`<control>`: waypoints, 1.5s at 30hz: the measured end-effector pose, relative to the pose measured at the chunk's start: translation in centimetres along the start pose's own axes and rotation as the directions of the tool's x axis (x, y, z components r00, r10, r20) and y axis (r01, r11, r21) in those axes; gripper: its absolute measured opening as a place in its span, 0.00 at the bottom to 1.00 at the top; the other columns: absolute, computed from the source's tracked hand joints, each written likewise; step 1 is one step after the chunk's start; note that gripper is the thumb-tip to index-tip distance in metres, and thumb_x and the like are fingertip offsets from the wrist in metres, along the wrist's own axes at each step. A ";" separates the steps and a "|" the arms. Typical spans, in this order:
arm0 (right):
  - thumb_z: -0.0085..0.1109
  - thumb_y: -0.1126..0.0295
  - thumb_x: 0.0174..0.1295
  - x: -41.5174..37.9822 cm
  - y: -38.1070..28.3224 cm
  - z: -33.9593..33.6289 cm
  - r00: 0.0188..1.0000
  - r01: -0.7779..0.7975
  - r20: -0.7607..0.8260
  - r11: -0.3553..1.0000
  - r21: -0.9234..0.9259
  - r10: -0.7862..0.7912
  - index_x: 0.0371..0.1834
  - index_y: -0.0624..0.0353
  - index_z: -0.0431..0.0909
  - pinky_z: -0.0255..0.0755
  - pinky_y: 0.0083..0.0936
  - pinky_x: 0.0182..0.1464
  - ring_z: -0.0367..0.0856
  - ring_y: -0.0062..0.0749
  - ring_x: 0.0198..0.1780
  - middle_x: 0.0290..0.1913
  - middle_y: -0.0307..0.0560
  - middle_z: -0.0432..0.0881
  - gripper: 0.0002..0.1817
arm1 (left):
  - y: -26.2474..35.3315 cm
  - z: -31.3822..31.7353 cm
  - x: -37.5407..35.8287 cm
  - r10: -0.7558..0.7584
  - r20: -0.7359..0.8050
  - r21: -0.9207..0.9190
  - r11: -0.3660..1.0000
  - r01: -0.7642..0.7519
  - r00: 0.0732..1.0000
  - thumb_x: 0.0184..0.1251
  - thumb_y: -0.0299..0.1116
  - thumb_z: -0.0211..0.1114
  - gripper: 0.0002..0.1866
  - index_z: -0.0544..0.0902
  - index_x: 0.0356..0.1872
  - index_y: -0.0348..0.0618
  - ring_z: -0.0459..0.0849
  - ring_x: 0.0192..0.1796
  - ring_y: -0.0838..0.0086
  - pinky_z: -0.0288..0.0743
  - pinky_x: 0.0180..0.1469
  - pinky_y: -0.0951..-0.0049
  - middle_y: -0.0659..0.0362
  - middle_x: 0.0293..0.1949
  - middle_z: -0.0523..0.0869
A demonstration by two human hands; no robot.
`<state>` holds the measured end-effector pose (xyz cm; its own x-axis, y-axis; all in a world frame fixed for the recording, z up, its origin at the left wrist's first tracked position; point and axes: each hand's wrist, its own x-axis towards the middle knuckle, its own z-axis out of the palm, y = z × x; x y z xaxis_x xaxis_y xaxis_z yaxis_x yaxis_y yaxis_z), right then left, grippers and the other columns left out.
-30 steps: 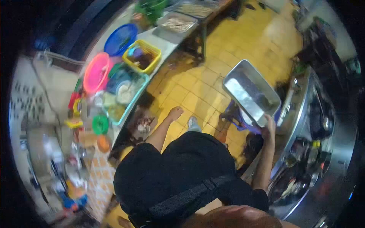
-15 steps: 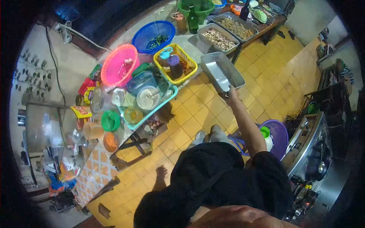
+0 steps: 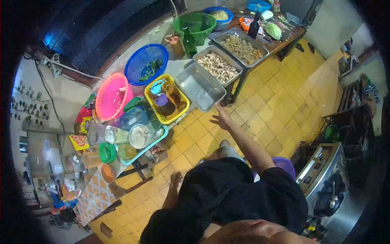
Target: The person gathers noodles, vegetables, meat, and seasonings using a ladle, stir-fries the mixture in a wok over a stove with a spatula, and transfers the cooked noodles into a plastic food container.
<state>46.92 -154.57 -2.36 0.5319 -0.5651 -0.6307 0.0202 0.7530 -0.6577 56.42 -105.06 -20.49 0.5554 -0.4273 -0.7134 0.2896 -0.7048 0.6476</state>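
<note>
An empty metal tray (image 3: 200, 86) rests on the table edge, between the yellow basket (image 3: 181, 116) and a tray of chopped, pale brown-and-white pieces (image 3: 221, 67). My right hand (image 3: 221, 117) is just off its near corner, fingers spread and holding nothing. Bottles with a purple and a light-blue lid stand inside the basket. Down by my side hangs my left hand (image 3: 175, 178), loosely open and away from everything on the table.
Beyond are another filled metal tray (image 3: 239, 48), a green bottle (image 3: 189, 44), blue (image 3: 134, 61) and pink (image 3: 109, 95) colanders. A turquoise tray (image 3: 150, 147) of containers sits nearer. At right stand a stove (image 3: 321, 162) and purple basket (image 3: 284, 166).
The empty metal tray has gone from my right hand onto the table, up and left in view. My right hand has let go and its fingers have spread.
</note>
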 end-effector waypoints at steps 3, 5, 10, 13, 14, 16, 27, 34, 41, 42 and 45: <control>0.54 0.52 0.68 -1.5 -3.8 -1.7 1.000 -0.004 0.016 0.993 -0.114 0.006 0.66 0.54 0.64 0.77 0.39 0.50 0.72 0.44 0.59 0.60 0.46 0.66 0.28 | 8.0 3.4 3.5 -0.228 -0.045 -0.198 0.956 0.215 0.973 0.65 0.39 0.62 0.14 0.81 0.45 0.40 0.83 0.34 0.73 0.77 0.33 0.73 0.59 0.36 0.83; 0.54 0.55 0.68 -1.1 -4.6 -4.5 0.997 -0.034 0.056 0.985 -0.168 0.044 0.59 0.54 0.69 0.78 0.36 0.45 0.79 0.39 0.50 0.54 0.44 0.73 0.22 | 12.2 4.9 4.6 0.047 -0.108 -0.217 0.974 -0.070 0.993 0.66 0.38 0.62 0.14 0.81 0.47 0.40 0.82 0.34 0.76 0.77 0.35 0.75 0.59 0.36 0.84; 0.54 0.59 0.69 -0.7 -7.1 -11.7 0.997 -0.049 0.034 0.951 -0.306 0.062 0.50 0.54 0.73 0.77 0.30 0.40 0.82 0.32 0.40 0.45 0.39 0.78 0.14 | 20.0 8.4 4.0 0.081 -0.106 -0.247 0.963 -0.106 0.991 0.66 0.32 0.61 0.11 0.80 0.46 0.41 0.81 0.32 0.77 0.76 0.35 0.77 0.61 0.33 0.82; 0.54 0.62 0.68 -0.5 -10.1 -13.8 0.983 0.159 -0.017 0.905 -0.394 -0.180 0.47 0.58 0.76 0.76 0.26 0.34 0.82 0.28 0.35 0.39 0.39 0.81 0.12 | 18.8 9.2 3.1 -0.057 -0.061 -0.173 0.984 0.046 0.997 0.67 0.32 0.60 0.09 0.80 0.46 0.43 0.81 0.30 0.77 0.75 0.31 0.76 0.62 0.31 0.81; 0.54 0.63 0.68 0.0 -12.0 -13.8 0.970 0.212 -0.016 0.880 -0.426 -0.241 0.48 0.59 0.76 0.76 0.25 0.33 0.82 0.27 0.35 0.39 0.40 0.82 0.12 | 18.0 9.3 3.0 -0.085 -0.009 -0.279 0.957 0.079 0.996 0.67 0.34 0.60 0.10 0.80 0.46 0.44 0.81 0.30 0.76 0.75 0.30 0.75 0.62 0.31 0.81; 0.54 0.65 0.68 2.8 -15.2 -15.1 0.926 0.340 0.037 0.786 -0.517 -0.376 0.49 0.62 0.76 0.76 0.23 0.31 0.82 0.25 0.35 0.38 0.41 0.82 0.13 | 12.1 9.0 5.7 -0.196 0.045 -0.252 0.947 0.201 0.980 0.68 0.41 0.59 0.11 0.80 0.44 0.48 0.83 0.29 0.70 0.76 0.29 0.70 0.62 0.33 0.82; 0.55 0.68 0.68 16.0 -33.6 -9.8 0.863 0.475 0.271 0.503 -0.722 -0.425 0.52 0.62 0.75 0.75 0.22 0.34 0.82 0.24 0.35 0.38 0.45 0.84 0.14 | 12.7 13.8 11.9 -0.751 0.108 -0.475 0.537 0.697 0.652 0.68 0.40 0.49 0.11 0.79 0.42 0.56 0.80 0.39 0.59 0.73 0.38 0.52 0.58 0.38 0.80; 0.56 0.71 0.64 29.5 -40.9 -9.1 0.710 0.659 0.571 0.105 -0.744 -0.411 0.53 0.63 0.77 0.77 0.24 0.42 0.83 0.28 0.40 0.44 0.47 0.84 0.16 | 24.1 18.5 16.3 -0.396 -0.066 -0.649 0.714 0.262 0.916 0.66 0.43 0.58 0.14 0.78 0.49 0.50 0.85 0.34 0.60 0.76 0.34 0.56 0.56 0.42 0.84; 0.64 0.67 0.58 43.4 -52.7 0.2 0.752 0.630 0.382 0.414 -0.657 -0.538 0.56 0.65 0.73 0.76 0.31 0.48 0.82 0.39 0.49 0.48 0.54 0.83 0.23 | 27.0 22.4 12.1 -0.483 -0.161 -0.842 0.522 0.135 0.861 0.68 0.41 0.54 0.16 0.76 0.54 0.47 0.84 0.39 0.63 0.76 0.38 0.61 0.53 0.48 0.83; 0.66 0.66 0.56 45.9 -53.9 0.9 0.707 0.640 0.394 0.293 -0.711 -0.588 0.56 0.64 0.74 0.76 0.32 0.49 0.82 0.40 0.49 0.50 0.57 0.82 0.25 | 28.3 23.7 10.7 -0.502 -0.268 -0.745 0.649 0.154 0.822 0.71 0.39 0.49 0.17 0.74 0.55 0.45 0.83 0.40 0.62 0.76 0.40 0.59 0.52 0.49 0.82; 0.69 0.59 0.54 53.0 -57.1 1.3 0.679 0.515 0.491 -0.123 -0.848 -0.547 0.61 0.65 0.69 0.74 0.37 0.56 0.79 0.50 0.56 0.56 0.63 0.78 0.34 | 28.6 26.3 7.2 -0.583 -0.250 -0.841 0.526 0.125 0.773 0.71 0.35 0.48 0.16 0.74 0.56 0.45 0.83 0.43 0.62 0.77 0.41 0.60 0.51 0.51 0.82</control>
<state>75.06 -227.05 2.28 0.7653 -0.6297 0.1338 -0.4470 -0.6693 -0.5935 48.15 -143.21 -14.13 0.4551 0.2221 -0.8623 0.8776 0.0518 0.4765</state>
